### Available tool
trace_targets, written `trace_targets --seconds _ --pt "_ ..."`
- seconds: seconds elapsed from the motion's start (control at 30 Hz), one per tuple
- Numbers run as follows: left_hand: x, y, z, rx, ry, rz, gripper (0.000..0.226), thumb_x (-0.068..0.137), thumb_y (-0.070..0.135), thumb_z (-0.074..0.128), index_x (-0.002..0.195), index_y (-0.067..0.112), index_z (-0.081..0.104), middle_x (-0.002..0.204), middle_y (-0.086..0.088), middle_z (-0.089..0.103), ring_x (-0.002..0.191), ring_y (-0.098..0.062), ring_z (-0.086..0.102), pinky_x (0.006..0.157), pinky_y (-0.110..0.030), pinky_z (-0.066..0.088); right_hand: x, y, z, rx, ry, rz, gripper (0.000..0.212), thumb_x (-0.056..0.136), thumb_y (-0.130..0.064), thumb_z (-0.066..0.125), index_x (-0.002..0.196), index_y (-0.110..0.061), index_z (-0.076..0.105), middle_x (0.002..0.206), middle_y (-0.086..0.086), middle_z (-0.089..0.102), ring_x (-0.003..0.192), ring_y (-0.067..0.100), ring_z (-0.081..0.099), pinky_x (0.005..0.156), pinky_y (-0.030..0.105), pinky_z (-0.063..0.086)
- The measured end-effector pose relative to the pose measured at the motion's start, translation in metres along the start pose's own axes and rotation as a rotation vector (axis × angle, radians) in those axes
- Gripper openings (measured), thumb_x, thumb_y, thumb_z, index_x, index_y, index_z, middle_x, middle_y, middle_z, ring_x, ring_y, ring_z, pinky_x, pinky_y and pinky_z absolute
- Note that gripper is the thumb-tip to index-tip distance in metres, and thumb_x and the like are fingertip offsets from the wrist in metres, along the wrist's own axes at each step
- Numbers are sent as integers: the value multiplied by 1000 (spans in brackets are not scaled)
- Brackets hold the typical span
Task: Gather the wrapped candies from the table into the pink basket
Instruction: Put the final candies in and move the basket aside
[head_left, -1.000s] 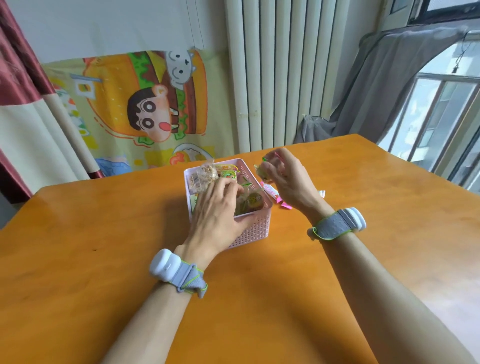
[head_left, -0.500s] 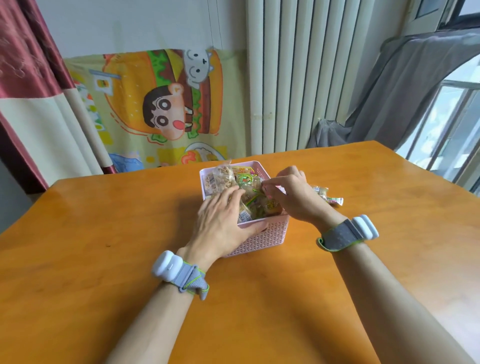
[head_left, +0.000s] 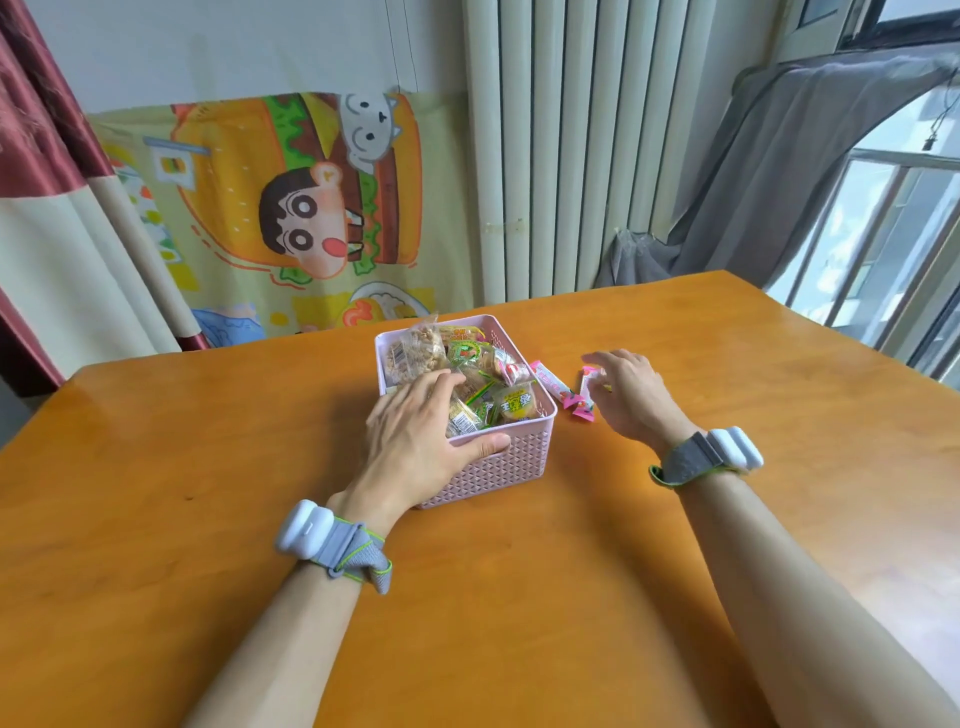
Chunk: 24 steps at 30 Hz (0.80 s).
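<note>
Pink wrappers mark the two candies left on the table (head_left: 727, 571): a long stick candy (head_left: 555, 385) just beside the pink basket (head_left: 498, 467) and a smaller candy (head_left: 586, 382) under our right hand (head_left: 631, 395), whose fingers are spread and hold nothing. Our left hand (head_left: 415, 441) lies flat, steadying the basket's near rim. We judge both candies light, crinkly and slippery; pinch mid-body.

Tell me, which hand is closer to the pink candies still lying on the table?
The right hand. It hovers open just beside the pink candies, its fingers over one of them. The left hand is further off, resting on the near rim of the pink basket.
</note>
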<state>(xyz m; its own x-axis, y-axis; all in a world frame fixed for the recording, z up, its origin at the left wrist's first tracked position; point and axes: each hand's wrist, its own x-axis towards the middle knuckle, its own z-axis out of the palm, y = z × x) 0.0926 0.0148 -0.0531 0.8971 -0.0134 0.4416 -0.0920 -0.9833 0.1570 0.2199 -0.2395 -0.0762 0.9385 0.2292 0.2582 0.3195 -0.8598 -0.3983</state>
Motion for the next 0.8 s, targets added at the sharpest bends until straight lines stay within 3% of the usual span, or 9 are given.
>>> trace_targets --seconds 0.1,0.17,0.23,0.37,0.47,0.57,0.7,0.8 --pt "1 1 -1 -13 3 1 93 71 93 43 141 31 43 147 12 47 133 -13 47 109 -37 33 2 18 13 -102 -131 120 57 98 -26 41 153 -36 27 165 3 16 154 34 3 117 60 15" --pt "1 0 -1 -13 -2 0 93 72 93 43 141 32 42 147 12 47 133 -13 47 110 -37 32 2 22 21 -94 -190 179 58 100 -28 37 153 -41 20 167 0 6 154 37 -1 117 63 12" --pt "0 0 -1 -19 -10 -4 93 72 93 42 142 32 42 147 12 47 132 -13 47 110 -38 32 0 21 26 -126 -192 187 55 100 -30 36 152 -43 22 167 -1 10 151 40 11 115 63 18" --pt "0 1 -2 -28 -10 -5 92 72 92 43 141 32 42 146 12 48 131 -14 48 110 -38 33 -4 15 17 -207 -57 152 42 96 -26 48 137 -36 45 144 3 44 128 38 43 100 54 37" --pt "-1 2 -3 -31 -12 -7 91 72 92 44 141 32 42 145 12 48 131 -14 48 110 -38 33 -4 11 13 -96 -27 151 35 92 -11 50 124 -25 56 123 11 47 116 41 47 94 49 46" --pt "0 2 -4 -38 -19 -8 91 72 92 44 141 32 42 146 12 48 131 -14 48 110 -39 32 -5 6 10 -38 -16 127 32 90 -5 53 118 -18 59 115 16 48 105 43 54 90 43 49" --pt "0 3 -5 -43 -22 -9 92 72 92 44 142 32 42 146 11 48 131 -13 48 110 -38 33 -1 -5 -6 43 54 102 23 93 -15 60 116 -19 61 110 16 55 96 38 59 80 37 46" --pt "0 2 -5 -49 -18 -8 93 71 92 44 142 31 42 146 11 49 132 -14 48 110 -38 33 2 -24 -26 163 148 44 18 95 -24 64 113 -22 63 106 14 64 93 32 63 77 41 55"
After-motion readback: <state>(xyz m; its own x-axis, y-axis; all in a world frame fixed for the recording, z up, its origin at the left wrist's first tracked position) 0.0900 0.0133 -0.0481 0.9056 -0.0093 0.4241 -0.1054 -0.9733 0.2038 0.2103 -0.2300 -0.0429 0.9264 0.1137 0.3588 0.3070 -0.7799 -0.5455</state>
